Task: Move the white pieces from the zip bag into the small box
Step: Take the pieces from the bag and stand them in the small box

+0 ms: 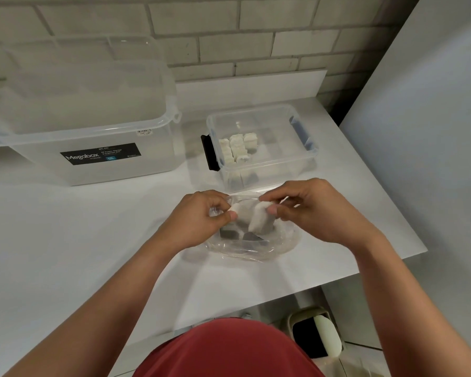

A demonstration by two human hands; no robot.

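Observation:
A clear zip bag (256, 247) lies crumpled on the white table in front of me. My left hand (199, 217) pinches the bag's open edge on the left side. My right hand (310, 208) pinches a white piece (257, 220) over the bag's mouth. More pieces show as dark and white shapes inside the bag. Just behind the bag stands the small clear box (305, 159), lid off, with a black clip on its left wall. Several white pieces (237, 148) are stacked in its left half.
A large clear storage box (93, 170) with a black Megabox label stands at the back left. A brick wall runs behind the table. The table's right edge is close to my right arm. A small bin (316, 336) sits on the floor below.

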